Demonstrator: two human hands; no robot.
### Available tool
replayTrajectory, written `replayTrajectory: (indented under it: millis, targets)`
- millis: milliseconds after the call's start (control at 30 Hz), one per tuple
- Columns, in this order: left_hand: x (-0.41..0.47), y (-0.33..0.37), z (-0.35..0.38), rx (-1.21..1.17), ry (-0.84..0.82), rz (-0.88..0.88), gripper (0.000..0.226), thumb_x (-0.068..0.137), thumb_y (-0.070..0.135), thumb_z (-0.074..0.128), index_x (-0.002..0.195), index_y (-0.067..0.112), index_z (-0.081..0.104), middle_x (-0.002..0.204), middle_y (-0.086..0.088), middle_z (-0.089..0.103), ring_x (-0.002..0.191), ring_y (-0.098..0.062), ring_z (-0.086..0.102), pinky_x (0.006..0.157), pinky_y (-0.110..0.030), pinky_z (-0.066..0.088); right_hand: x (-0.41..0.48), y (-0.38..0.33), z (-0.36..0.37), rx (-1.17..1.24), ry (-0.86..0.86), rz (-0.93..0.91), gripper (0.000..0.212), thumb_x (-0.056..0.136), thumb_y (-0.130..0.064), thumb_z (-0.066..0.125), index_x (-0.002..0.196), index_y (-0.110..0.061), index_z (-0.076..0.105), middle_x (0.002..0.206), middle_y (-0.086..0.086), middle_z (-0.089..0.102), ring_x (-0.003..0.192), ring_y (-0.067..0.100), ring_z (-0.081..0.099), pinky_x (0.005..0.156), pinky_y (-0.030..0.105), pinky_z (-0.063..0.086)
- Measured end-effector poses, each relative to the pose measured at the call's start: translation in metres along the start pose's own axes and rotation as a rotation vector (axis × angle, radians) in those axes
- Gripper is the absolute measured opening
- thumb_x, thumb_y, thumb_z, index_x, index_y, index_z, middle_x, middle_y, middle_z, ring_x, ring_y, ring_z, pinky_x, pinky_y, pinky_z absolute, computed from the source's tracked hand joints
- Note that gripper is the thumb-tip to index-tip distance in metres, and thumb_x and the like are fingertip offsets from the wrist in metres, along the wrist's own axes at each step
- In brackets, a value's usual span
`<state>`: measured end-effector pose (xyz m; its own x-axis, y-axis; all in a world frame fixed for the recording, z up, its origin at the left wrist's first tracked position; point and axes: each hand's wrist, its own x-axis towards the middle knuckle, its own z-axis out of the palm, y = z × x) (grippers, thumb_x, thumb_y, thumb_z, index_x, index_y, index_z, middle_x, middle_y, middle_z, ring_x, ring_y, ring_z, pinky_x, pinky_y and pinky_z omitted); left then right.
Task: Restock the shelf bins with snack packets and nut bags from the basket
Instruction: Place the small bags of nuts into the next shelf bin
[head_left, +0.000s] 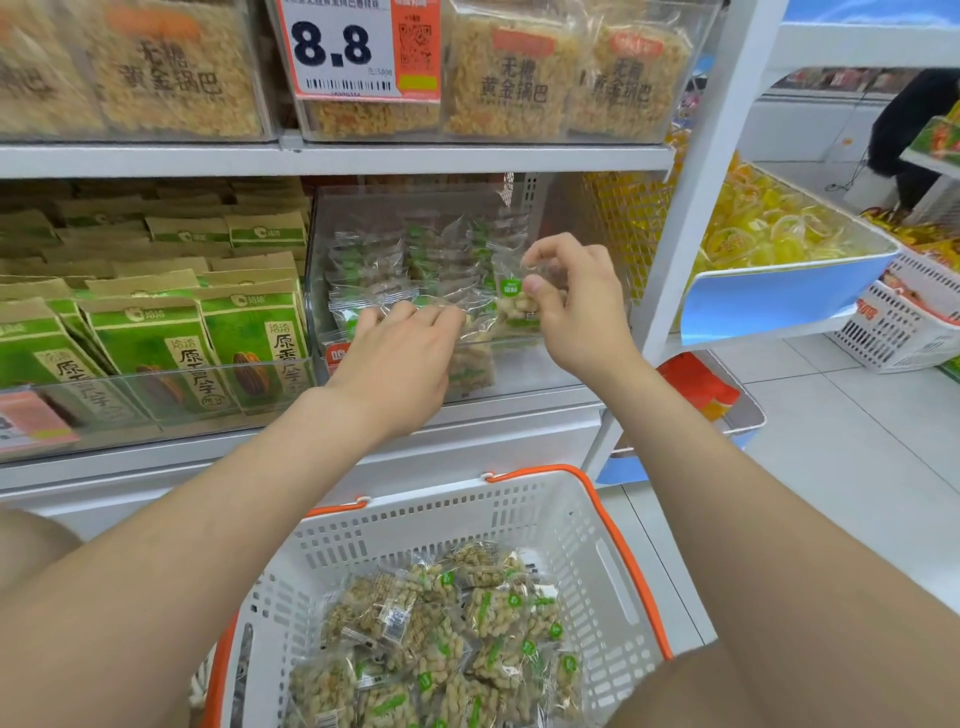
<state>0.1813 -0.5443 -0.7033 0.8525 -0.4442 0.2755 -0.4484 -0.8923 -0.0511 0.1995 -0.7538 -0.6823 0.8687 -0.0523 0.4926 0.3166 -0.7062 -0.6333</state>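
- White perforated plastic basket (582, 525) with an orange rim sits low in front of you, below the shelving. It's part-filled with small clear nut packets with green labels (441, 639), heaped loose.
- Target is the clear plastic shelf bin (540, 364) on the white metal shelf (519, 421), straight ahead. Same kind of packets stand in rows at its back, and a few lie loose at the front.
- Your right hand (576, 312) is over the bin's front right corner. Thumb and forefinger pinch one clear packet of pale nuts (511, 306); the other fingers curl above it.
- That packet hangs roughly upright, just behind the bin's front wall and above the loose ones.
- Your left hand (400, 358) reaches palm-down over the front wall, fingers stretched out, tips resting on the loose packets. It grips none of them.
- Hands are near each other but apart, with the pinched packet between them.
- Bin to the left: green-and-brown paper seed bags (156, 343), upright in tight rows.
- Shelf above: clear bins of golden rice-crust packs (519, 78), with a red-and-white price tag reading 8.8 (358, 47) on the front.
- Far right: yellow wrapped sweets (779, 234) in a blue-fronted tray on the next rack.
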Motion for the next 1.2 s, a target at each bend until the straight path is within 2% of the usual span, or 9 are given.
replayTrajectory:
  millis: [167,300,433,500,633,800,967,1033,1200]
  targets:
    - [-0.002,-0.002,0.006,0.005,0.053,0.036,0.045,0.101,0.015,0.052,0.144,0.022,0.040,0.142,0.000,0.056,0.121,-0.029,0.049,0.098,-0.047,0.035,0.001,0.013,0.011,-0.347,-0.184,0.153,0.021,0.103,-0.029,0.056,0.109,-0.038,0.074,0.119,0.007,0.053,0.113,0.031,0.046,0.103,0.044,0.042]
    - [-0.001,0.000,0.003,-0.075,0.062,0.004,0.042,0.100,0.019,0.050,0.142,0.021,0.046,0.138,-0.001,0.060,0.120,-0.029,0.053,0.100,-0.047,0.037,0.000,0.009,0.012,-0.197,-0.147,0.118,0.019,0.101,-0.020,0.062,0.104,-0.026,0.080,0.109,0.004,0.075,0.108,0.024,0.067,0.097,0.038,0.054]
    - [-0.005,0.003,0.004,-0.218,0.227,-0.014,0.034,0.094,0.017,0.053,0.128,0.015,0.058,0.122,-0.005,0.064,0.109,-0.032,0.058,0.094,-0.046,0.039,-0.005,0.013,0.013,-0.279,-0.145,0.078,0.023,0.102,-0.019,0.060,0.120,-0.021,0.074,0.114,0.012,0.068,0.111,0.032,0.060,0.095,0.037,0.047]
    - [-0.009,0.003,0.004,-0.163,0.375,0.062,0.027,0.088,0.013,0.054,0.114,0.012,0.062,0.110,-0.006,0.062,0.101,-0.032,0.056,0.087,-0.044,0.041,-0.009,0.014,0.013,-0.383,-0.061,0.066,0.027,0.099,-0.021,0.059,0.125,-0.023,0.067,0.121,0.012,0.057,0.111,0.037,0.052,0.097,0.046,0.046]
    - [-0.020,0.005,0.015,-0.080,0.495,0.338,0.006,0.082,0.006,0.056,0.086,0.008,0.060,0.085,-0.009,0.054,0.077,-0.031,0.047,0.064,-0.046,0.037,-0.020,0.001,0.010,-0.349,0.096,-0.142,0.019,0.087,-0.007,0.059,0.101,-0.018,0.066,0.105,0.006,0.055,0.096,0.028,0.052,0.081,0.043,0.046]
    - [-0.048,0.005,0.062,-0.132,0.083,0.368,0.008,0.083,0.022,0.055,0.083,0.015,0.059,0.067,0.000,0.058,0.056,-0.030,0.055,0.044,-0.034,0.040,-0.053,-0.030,0.018,-0.261,-0.324,-0.267,0.022,0.070,-0.008,0.060,0.079,-0.023,0.073,0.077,-0.007,0.068,0.075,0.019,0.063,0.067,0.039,0.055]
    - [-0.077,0.006,0.103,-0.078,-0.614,0.270,0.017,0.097,0.030,0.049,0.096,0.018,0.060,0.088,-0.002,0.066,0.076,-0.028,0.062,0.072,-0.045,0.056,-0.090,-0.054,0.050,-0.463,-0.761,-0.229,0.024,0.080,-0.015,0.060,0.098,-0.027,0.072,0.087,-0.001,0.061,0.091,0.029,0.065,0.064,0.033,0.046]
    - [-0.091,0.010,0.116,0.001,-0.803,0.260,0.016,0.098,0.029,0.048,0.098,0.018,0.060,0.098,-0.002,0.064,0.086,-0.028,0.062,0.082,-0.044,0.056,-0.102,-0.058,0.062,-0.505,-0.890,-0.242,0.023,0.086,-0.014,0.060,0.105,-0.023,0.071,0.096,0.003,0.063,0.096,0.031,0.064,0.070,0.037,0.052]
    - [-0.124,0.028,0.143,0.152,-1.140,0.294,0.029,0.099,0.012,0.058,0.071,0.012,0.050,0.074,-0.002,0.047,0.062,-0.019,0.046,0.063,-0.036,0.046,-0.122,-0.051,0.089,-0.594,-1.181,-0.194,0.033,0.092,-0.009,0.058,0.124,-0.016,0.066,0.122,0.008,0.062,0.103,0.030,0.064,0.080,0.040,0.057]
